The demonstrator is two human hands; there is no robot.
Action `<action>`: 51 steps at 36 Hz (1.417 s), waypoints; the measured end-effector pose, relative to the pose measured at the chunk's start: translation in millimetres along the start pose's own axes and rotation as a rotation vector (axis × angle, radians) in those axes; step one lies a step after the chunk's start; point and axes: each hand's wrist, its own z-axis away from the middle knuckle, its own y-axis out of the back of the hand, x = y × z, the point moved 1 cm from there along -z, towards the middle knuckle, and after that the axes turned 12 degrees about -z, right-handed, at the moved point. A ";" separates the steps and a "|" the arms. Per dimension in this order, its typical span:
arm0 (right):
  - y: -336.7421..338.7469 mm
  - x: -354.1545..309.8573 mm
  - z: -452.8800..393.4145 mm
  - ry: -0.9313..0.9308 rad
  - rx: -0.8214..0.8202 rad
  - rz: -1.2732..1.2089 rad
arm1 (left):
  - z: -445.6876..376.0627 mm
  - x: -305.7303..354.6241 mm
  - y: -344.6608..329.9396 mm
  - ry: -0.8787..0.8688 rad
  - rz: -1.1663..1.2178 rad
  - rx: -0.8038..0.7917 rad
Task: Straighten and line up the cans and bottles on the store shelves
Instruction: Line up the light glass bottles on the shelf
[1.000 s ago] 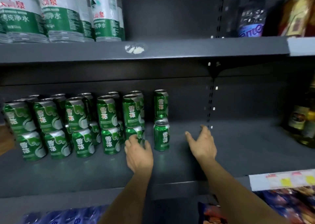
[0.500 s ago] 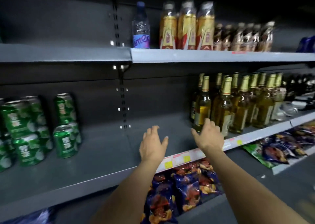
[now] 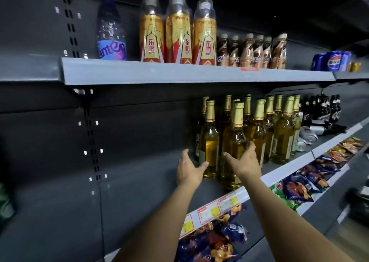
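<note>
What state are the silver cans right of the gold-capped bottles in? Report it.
Tipped. The silver cans lie on their sides on the middle shelf, round ends facing outward, while the gold-capped bottles beside them stand upright.

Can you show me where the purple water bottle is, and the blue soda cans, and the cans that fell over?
purple water bottle [image 3: 111, 50]: head view, on its purple label.
blue soda cans [image 3: 333, 60]: head view, on the round logo.
fallen silver cans [image 3: 308, 135]: head view, on one can's side.

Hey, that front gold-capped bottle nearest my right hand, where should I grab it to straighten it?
Probably grip the front bottle round its wide lower body, coming from the open aisle side. It stands upright at the shelf edge; other bottles crowd behind and right, and the slim neck gives less control. Your right hand is already there.
</note>
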 end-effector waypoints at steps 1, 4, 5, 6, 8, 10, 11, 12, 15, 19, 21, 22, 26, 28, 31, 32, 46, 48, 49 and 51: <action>-2.4 3.0 -5.5 -0.017 -0.015 -0.035 | -5.5 3.3 -4.7 0.001 0.015 -0.011; -5.8 12.6 -19.9 -0.067 -0.059 -0.134 | -18.7 9.7 -18.2 -0.005 0.025 -0.058; -6.3 15.5 -24.0 -0.075 -0.077 -0.163 | -23.0 11.3 -21.9 -0.004 0.027 -0.064; -6.8 17.9 -27.4 -0.078 -0.096 -0.189 | -27.4 13.1 -24.9 0.004 0.031 -0.065; -7.5 21.2 -32.0 -0.067 -0.132 -0.230 | -36.8 18.0 -31.0 0.033 0.052 -0.061; -8.5 25.5 -35.2 -0.037 -0.152 -0.236 | -45.3 24.5 -37.7 0.057 0.089 -0.060; -8.9 27.6 -36.3 -0.022 -0.155 -0.228 | -48.9 28.1 -41.0 0.059 0.110 -0.059; -9.2 29.3 -37.7 -0.008 -0.152 -0.217 | -52.5 31.6 -44.4 0.058 0.129 -0.057; -8.5 32.7 -43.0 0.026 -0.143 -0.159 | -62.5 39.8 -53.2 0.056 0.125 -0.030; -6.8 34.9 -46.9 0.062 -0.140 -0.115 | -74.2 43.1 -63.8 0.085 0.081 0.015; -7.7 35.6 -46.6 0.084 -0.132 -0.103 | -77.0 43.0 -67.3 0.111 0.061 0.034; -8.4 35.7 -46.2 0.093 -0.128 -0.089 | -77.6 42.5 -67.9 0.122 0.049 0.047; -9.5 31.9 -45.7 0.131 -0.110 -0.017 | -73.6 39.5 -61.7 0.120 0.010 0.105; -11.5 28.2 -44.3 0.147 -0.128 -0.021 | -67.5 34.6 -52.8 0.127 0.008 0.136; -19.9 20.7 -37.8 0.161 -0.163 -0.053 | -57.8 22.0 -32.8 0.140 -0.003 0.181; -24.4 16.6 -34.8 0.165 -0.174 -0.063 | -54.7 16.5 -24.6 0.150 -0.011 0.197; -117.7 -72.2 30.2 0.227 -0.400 -0.180 | -12.8 -86.8 134.1 0.378 -0.073 0.524; -133.3 -82.4 43.0 0.214 -0.419 -0.195 | -8.5 -99.1 157.3 0.405 -0.083 0.541; -141.0 -87.2 49.4 0.209 -0.429 -0.197 | -6.7 -105.0 168.0 0.412 -0.095 0.544; -155.8 -97.0 61.0 0.204 -0.446 -0.198 | -3.8 -116.2 187.3 0.428 -0.118 0.551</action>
